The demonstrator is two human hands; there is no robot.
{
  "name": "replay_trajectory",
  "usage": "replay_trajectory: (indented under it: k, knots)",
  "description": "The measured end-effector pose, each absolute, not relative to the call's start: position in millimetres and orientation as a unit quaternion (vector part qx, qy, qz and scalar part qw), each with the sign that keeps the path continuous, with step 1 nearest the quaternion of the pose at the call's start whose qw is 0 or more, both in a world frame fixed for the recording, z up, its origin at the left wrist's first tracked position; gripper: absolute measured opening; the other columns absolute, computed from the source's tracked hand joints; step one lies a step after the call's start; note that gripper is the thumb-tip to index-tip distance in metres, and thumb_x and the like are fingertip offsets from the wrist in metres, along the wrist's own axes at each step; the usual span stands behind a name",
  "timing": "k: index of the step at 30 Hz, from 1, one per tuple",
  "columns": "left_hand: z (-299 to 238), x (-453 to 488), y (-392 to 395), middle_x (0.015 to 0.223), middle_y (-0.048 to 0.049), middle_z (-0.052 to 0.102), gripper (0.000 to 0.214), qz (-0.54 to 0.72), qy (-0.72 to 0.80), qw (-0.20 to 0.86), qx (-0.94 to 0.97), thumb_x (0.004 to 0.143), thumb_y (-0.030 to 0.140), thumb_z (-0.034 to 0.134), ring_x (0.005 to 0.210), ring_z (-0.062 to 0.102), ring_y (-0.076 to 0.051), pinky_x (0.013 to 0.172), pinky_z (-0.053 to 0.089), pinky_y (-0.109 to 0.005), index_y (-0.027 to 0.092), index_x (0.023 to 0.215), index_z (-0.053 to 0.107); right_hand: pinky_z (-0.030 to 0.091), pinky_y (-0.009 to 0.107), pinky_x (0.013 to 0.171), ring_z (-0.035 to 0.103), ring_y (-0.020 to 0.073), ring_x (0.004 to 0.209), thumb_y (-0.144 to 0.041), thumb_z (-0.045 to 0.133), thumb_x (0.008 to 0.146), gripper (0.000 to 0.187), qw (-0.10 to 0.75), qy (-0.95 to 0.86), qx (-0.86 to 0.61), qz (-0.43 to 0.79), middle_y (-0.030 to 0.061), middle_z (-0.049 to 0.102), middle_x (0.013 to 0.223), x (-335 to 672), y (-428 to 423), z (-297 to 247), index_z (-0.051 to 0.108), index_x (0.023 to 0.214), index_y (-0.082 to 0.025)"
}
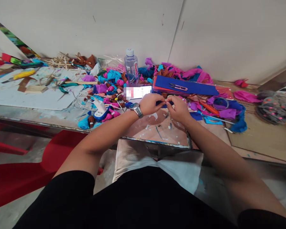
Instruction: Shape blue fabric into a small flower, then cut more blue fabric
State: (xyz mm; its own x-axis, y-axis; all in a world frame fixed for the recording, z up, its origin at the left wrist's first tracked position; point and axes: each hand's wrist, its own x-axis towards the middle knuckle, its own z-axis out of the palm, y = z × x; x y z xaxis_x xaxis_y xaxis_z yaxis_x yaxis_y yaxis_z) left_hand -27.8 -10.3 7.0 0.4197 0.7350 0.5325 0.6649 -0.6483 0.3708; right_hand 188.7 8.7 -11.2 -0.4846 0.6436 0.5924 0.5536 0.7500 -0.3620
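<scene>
My left hand (150, 104), with a metal watch on the wrist, and my right hand (178, 110) meet above the near part of the table. Both have their fingers pinched on a small piece of dark blue crepe paper (171, 103), mostly hidden by the fingers. Just behind them is a stack of folded blue and red crepe paper (193, 85), with thread snips (178, 87) lying on top. A lit phone (143, 92) lies beyond my left hand.
A water bottle (131, 67) stands behind the phone amid colourful paper scraps. On the left are a white power strip (101, 113), green-handled pliers (70, 85) and a yellow-handled cutter (23, 74). A tape roll (220, 103) lies to the right. Red chairs (59, 149) stand below left.
</scene>
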Motion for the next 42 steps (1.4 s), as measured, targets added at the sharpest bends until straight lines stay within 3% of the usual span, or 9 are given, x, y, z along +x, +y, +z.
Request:
replay_trajectory:
  k: [13, 18, 30, 42]
  knots:
    - [9.5, -30.4, -7.6, 0.090, -0.0067, 0.083, 0.032, 0.358, 0.419, 0.118, 0.826, 0.098, 0.045, 0.064, 0.080, 0.072, -0.019, 0.076, 0.045, -0.031, 0.019, 0.094, 0.083, 0.051, 0.047, 0.086, 0.066, 0.0306, 0.095, -0.035, 0.058, 0.097, 0.015, 0.367, -0.863, -0.343, 0.052, 0.0096, 0.078, 0.101, 192.2, 10.0, -7.8, 0.069, 0.099, -0.025]
    - [8.2, -31.8, -7.4, 0.089, -0.0056, 0.081, 0.027, 0.365, 0.393, 0.160, 0.829, 0.095, 0.038, 0.065, 0.077, 0.070, -0.017, 0.076, 0.046, -0.029, 0.017, 0.096, 0.082, 0.049, 0.046, 0.084, 0.065, 0.0300, 0.091, -0.030, 0.059, 0.092, 0.009, 0.378, -0.859, -0.341, 0.046, 0.0084, 0.077, 0.095, 191.7, 7.2, -5.8, 0.067, 0.092, -0.025]
    - [6.4, -32.5, -6.4, 0.083, -0.0046, 0.080, 0.029, 0.345, 0.376, 0.169, 0.843, 0.095, 0.039, 0.063, 0.069, 0.066, -0.014, 0.071, 0.044, -0.028, 0.017, 0.094, 0.082, 0.047, 0.043, 0.080, 0.065, 0.0290, 0.088, -0.025, 0.062, 0.085, 0.002, 0.347, -0.875, -0.335, 0.045, 0.0083, 0.074, 0.087, 192.4, 9.5, -3.1, 0.063, 0.083, -0.025]
    - [3.2, -35.9, -2.2, 0.084, -0.0038, 0.081, 0.027, 0.332, 0.392, 0.138, 0.847, 0.093, 0.037, 0.062, 0.071, 0.068, -0.016, 0.071, 0.044, -0.029, 0.018, 0.093, 0.081, 0.049, 0.045, 0.085, 0.070, 0.0299, 0.092, -0.032, 0.064, 0.092, 0.012, 0.345, -0.879, -0.325, 0.048, 0.0086, 0.080, 0.095, 195.0, 9.1, -2.2, 0.073, 0.093, -0.024]
